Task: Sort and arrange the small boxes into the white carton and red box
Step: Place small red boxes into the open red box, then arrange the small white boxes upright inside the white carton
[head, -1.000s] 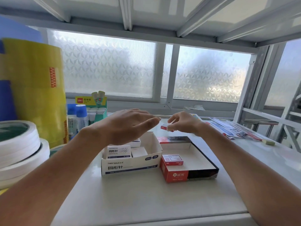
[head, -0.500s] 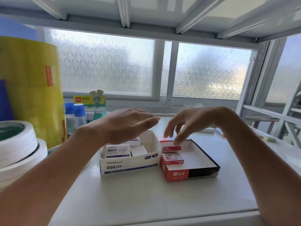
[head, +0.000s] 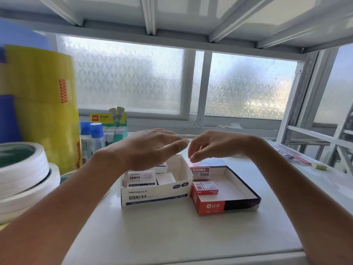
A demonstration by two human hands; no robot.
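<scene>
The white carton (head: 154, 197) sits mid-shelf with several small white boxes (head: 141, 179) inside. Touching its right side is the red box (head: 210, 206), a shallow tray with a black right wall. Two small red boxes lie in the tray: one at the front left (head: 205, 187), one standing behind it (head: 200, 172). My left hand (head: 150, 148) hovers flat over the carton, fingers together, holding nothing. My right hand (head: 212, 145) hangs above the tray's back left corner, fingers loosely curled and apart, empty.
A tall stack of yellow tape rolls (head: 45, 104) and white tape rolls (head: 24, 173) fill the left side. Blue-capped glue bottles (head: 91, 140) and a glue-stick display box (head: 112, 123) stand behind the carton. Packets (head: 292, 155) and a pale eraser (head: 319, 166) lie at right.
My right hand carried a small red box to the tray, set it behind the first one and let go; it has since lifted slightly. My left hand stayed over the carton.
</scene>
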